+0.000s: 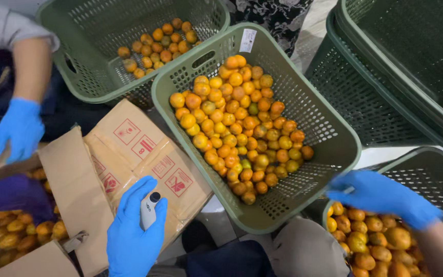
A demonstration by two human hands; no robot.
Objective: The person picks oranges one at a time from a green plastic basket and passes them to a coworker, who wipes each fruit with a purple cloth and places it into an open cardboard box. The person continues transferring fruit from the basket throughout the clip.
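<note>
My left hand point(132, 233), in a blue glove, is closed around a small white handheld device point(148, 209) with a dark tip, above a cardboard box flap point(129, 149). My right hand point(383, 197), also gloved in blue, reaches leftward over small oranges point(370, 241) in a green plastic basket point(437, 159) at the lower right. This hand is blurred, and whether it holds anything cannot be told. Between my hands stands a larger green basket point(334, 149) holding several small oranges point(237, 128), some greenish.
A co-worker's blue-gloved hand point(19, 128) rests on the box edge at left. The open box holds more oranges point(21, 231) and a purple liner point(6, 195). Another green basket point(93, 31) with a few oranges stands behind. Stacked baskets point(385, 77) without fruit fill the upper right.
</note>
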